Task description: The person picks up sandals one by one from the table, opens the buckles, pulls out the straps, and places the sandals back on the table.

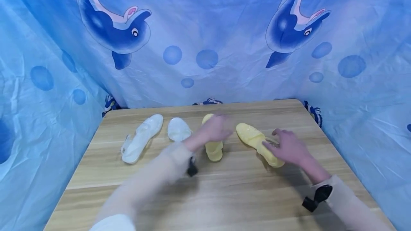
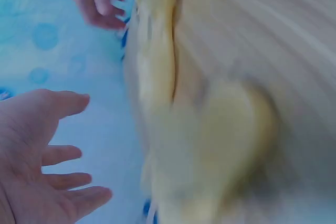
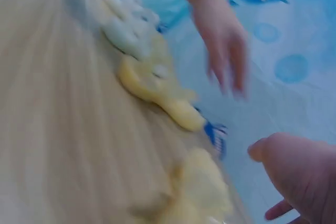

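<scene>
Two yellow sandals lie on the wooden table: the left yellow sandal (image 1: 214, 151) stands almost straight, the right yellow sandal (image 1: 250, 133) slants. Over the left one, partly hiding it, is my blurred left hand (image 1: 216, 128); its fingers are spread in the left wrist view, with nothing between them. My right hand (image 1: 289, 147) hovers beside the right sandal's strap, fingers loosely bent and holding nothing. In the right wrist view, a gap separates that hand from the near yellow sandal (image 3: 202, 187). Farther left lie a white sandal (image 1: 144, 136) and a second white shoe (image 1: 178, 129), partly behind my left forearm.
The wooden table (image 1: 237, 195) has its far edge against a blue curtain (image 1: 205, 27) printed with dolphins and bubbles. More curtain hangs along both sides. My left forearm crosses the table's middle.
</scene>
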Motion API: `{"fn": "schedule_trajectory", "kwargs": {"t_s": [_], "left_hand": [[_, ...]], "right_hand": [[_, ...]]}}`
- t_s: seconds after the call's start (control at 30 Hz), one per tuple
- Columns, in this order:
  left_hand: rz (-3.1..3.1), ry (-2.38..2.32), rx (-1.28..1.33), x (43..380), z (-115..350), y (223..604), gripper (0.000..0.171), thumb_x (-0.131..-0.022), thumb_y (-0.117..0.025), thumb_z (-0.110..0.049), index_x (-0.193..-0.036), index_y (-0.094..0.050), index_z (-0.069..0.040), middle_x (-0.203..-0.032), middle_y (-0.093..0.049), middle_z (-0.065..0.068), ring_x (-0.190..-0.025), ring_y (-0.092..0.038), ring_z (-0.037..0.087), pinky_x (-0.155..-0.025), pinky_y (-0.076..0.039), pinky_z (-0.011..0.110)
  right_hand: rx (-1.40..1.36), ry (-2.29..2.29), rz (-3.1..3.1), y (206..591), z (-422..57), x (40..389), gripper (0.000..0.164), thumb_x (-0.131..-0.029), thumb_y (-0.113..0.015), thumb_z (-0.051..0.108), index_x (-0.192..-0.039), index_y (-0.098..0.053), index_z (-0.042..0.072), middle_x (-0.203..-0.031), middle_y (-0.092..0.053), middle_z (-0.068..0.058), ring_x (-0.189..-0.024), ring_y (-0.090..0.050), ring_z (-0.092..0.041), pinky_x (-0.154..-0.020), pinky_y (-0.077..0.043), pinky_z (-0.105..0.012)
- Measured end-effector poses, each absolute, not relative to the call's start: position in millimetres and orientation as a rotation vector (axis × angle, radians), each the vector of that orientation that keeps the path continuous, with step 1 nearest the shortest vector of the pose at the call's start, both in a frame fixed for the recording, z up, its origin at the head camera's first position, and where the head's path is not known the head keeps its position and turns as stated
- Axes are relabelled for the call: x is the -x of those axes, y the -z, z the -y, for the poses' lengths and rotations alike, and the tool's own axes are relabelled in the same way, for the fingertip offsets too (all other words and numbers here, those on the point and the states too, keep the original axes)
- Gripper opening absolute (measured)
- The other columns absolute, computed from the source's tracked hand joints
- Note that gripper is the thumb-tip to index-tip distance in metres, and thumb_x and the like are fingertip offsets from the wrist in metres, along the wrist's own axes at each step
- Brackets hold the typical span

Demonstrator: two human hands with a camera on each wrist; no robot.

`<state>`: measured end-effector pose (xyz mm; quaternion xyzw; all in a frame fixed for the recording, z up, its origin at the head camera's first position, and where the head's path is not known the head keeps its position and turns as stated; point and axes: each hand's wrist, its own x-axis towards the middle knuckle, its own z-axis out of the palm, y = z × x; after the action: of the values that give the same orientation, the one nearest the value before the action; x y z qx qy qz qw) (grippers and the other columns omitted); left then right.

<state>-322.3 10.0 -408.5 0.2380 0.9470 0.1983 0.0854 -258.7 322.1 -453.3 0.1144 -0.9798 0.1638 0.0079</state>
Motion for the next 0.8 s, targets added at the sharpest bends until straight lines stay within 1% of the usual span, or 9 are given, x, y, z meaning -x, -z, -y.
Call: {"fn": "schedule_trajectory", "kwargs": {"t_s": [0.07, 0.13, 0.23, 0.33, 0.4, 0.43, 0.5, 0.57, 0.8], "left_hand": [[-2.933, -0.595, -0.691, 317, 35, 400, 0.072, -0.099, -0.072, -0.039, -0.157, -0.048, -0.004, -0.163, -0.05, 0.02, -0.153, -0.044, 0.042, -0.128, -0.038, 0.055], [-3.006, -0.612, -0.569, 310, 81, 391, 0.078, -0.098, -0.073, -0.044, -0.16, -0.044, -0.005, -0.167, -0.042, 0.022, -0.154, -0.041, 0.046, -0.126, -0.037, 0.061], [-3.109, -0.575, -0.419, 302, 146, 386, 0.079, -0.099, -0.071, -0.048, -0.16, -0.043, -0.007, -0.167, -0.039, 0.026, -0.152, -0.039, 0.052, -0.123, -0.037, 0.069], [-3.159, -0.459, -0.287, 295, 194, 389, 0.085, -0.102, -0.061, -0.059, -0.165, -0.035, -0.008, -0.168, -0.031, 0.032, -0.154, -0.026, 0.061, -0.124, -0.027, 0.075], [-3.139, -0.426, -0.195, 290, 216, 395, 0.092, -0.102, -0.053, -0.068, -0.169, -0.025, -0.013, -0.173, -0.015, 0.034, -0.156, -0.009, 0.066, -0.123, -0.015, 0.082], [-3.12, -0.41, -0.159, 287, 223, 398, 0.095, -0.101, -0.049, -0.073, -0.171, -0.019, -0.016, -0.174, -0.007, 0.034, -0.157, 0.0, 0.066, -0.122, -0.009, 0.084], [-3.083, -0.41, -0.105, 283, 233, 403, 0.099, -0.099, -0.043, -0.08, -0.172, -0.009, -0.022, -0.176, 0.009, 0.03, -0.155, 0.016, 0.065, -0.117, 0.001, 0.089], [-3.059, -0.439, -0.078, 279, 237, 407, 0.101, -0.098, -0.042, -0.083, -0.172, -0.004, -0.026, -0.175, 0.018, 0.027, -0.154, 0.023, 0.064, -0.113, 0.005, 0.092], [-3.071, -0.448, -0.071, 277, 235, 415, 0.098, -0.099, -0.039, -0.081, -0.172, -0.002, -0.027, -0.175, 0.02, 0.026, -0.156, 0.021, 0.062, -0.114, 0.006, 0.091]], "right_hand": [[-0.349, -0.505, 3.023, 446, -340, 266, 0.079, -0.102, -0.059, 0.063, -0.139, -0.057, -0.007, -0.136, -0.062, -0.038, -0.127, -0.054, -0.061, -0.1, -0.05, -0.074], [-0.341, -0.466, 2.999, 441, -360, 271, 0.079, -0.104, -0.057, 0.059, -0.144, -0.053, -0.009, -0.146, -0.052, -0.042, -0.137, -0.042, -0.065, -0.111, -0.038, -0.078], [-0.3, -0.414, 2.994, 438, -388, 277, 0.081, -0.105, -0.054, 0.058, -0.152, -0.045, -0.007, -0.16, -0.032, -0.045, -0.148, -0.024, -0.068, -0.117, -0.019, -0.084], [-0.214, -0.415, 3.043, 439, -409, 280, 0.087, -0.105, -0.05, 0.063, -0.163, -0.033, 0.0, -0.17, -0.006, -0.043, -0.153, 0.001, -0.071, -0.11, -0.006, -0.094], [-0.144, -0.452, 3.091, 443, -418, 280, 0.09, -0.105, -0.045, 0.067, -0.168, -0.021, 0.006, -0.171, 0.013, -0.039, -0.149, 0.018, -0.073, -0.101, 0.001, -0.1], [-0.115, -0.465, 3.116, 445, -421, 279, 0.091, -0.105, -0.042, 0.068, -0.17, -0.016, 0.009, -0.17, 0.021, -0.036, -0.147, 0.023, -0.073, -0.098, 0.004, -0.101], [-0.075, -0.484, 3.157, 449, -425, 279, 0.093, -0.105, -0.038, 0.071, -0.171, -0.008, 0.013, -0.168, 0.03, -0.032, -0.144, 0.029, -0.072, -0.092, 0.007, -0.103], [-0.056, -0.5, 3.182, 453, -427, 278, 0.093, -0.105, -0.036, 0.072, -0.171, -0.005, 0.014, -0.167, 0.034, -0.031, -0.143, 0.031, -0.073, -0.089, 0.009, -0.103], [-0.056, -0.511, 3.172, 458, -431, 272, 0.092, -0.107, -0.035, 0.069, -0.17, -0.007, 0.008, -0.165, 0.03, -0.038, -0.143, 0.028, -0.075, -0.088, 0.013, -0.103]]}}
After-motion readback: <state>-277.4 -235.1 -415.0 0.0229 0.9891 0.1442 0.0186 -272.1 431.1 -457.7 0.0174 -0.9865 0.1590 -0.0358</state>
